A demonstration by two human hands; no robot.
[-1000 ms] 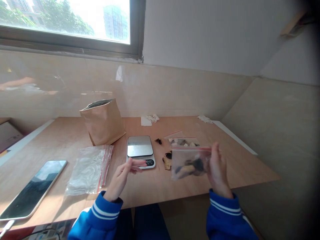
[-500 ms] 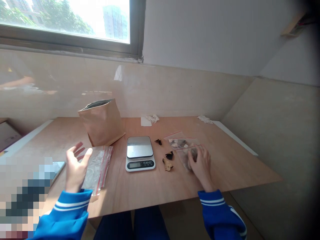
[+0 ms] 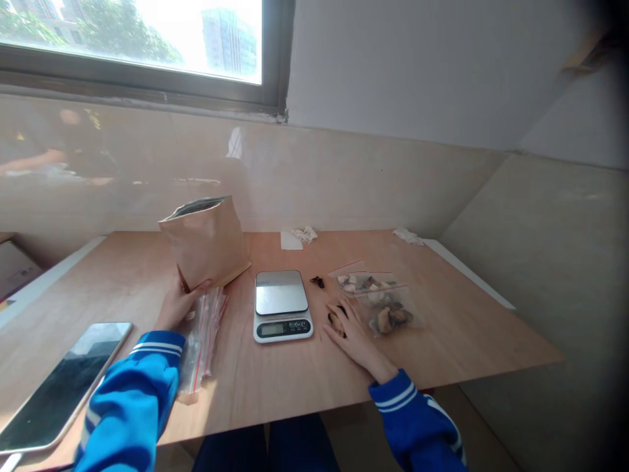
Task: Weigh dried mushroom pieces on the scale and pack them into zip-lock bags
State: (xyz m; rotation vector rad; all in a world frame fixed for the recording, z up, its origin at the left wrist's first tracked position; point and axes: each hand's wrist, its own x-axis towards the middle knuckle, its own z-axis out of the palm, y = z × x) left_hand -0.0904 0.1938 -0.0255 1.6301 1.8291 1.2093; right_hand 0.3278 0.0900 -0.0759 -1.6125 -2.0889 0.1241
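Note:
My left hand (image 3: 177, 303) grips the lower left corner of a standing brown paper bag (image 3: 209, 242), thumb in front and the other fingers partly hidden by it. Beneath that wrist lies a stack of clear zip bags (image 3: 201, 347) with red seams. My right hand (image 3: 354, 337) is open, fingers spread over a dried mushroom piece (image 3: 336, 322) on the table. A smaller dark piece (image 3: 318, 282) lies farther back. Right of this hand are filled zip bags (image 3: 393, 318) holding dried mushroom pieces. Between my hands stands a kitchen scale (image 3: 282, 293) with a bare steel plate.
A large phone or tablet (image 3: 63, 387) with a white cable lies at the left. Crumpled tissue (image 3: 305, 234) and a white paper slip (image 3: 291, 240) sit by the wall, with another tissue (image 3: 407, 236) to the right. The wooden tabletop (image 3: 466, 328) ends at a slanted right edge.
My left hand, raised and open before, has moved forward to the paper bag's lower corner. My right hand has left the filled zip bags and moved left onto the loose mushroom pieces.

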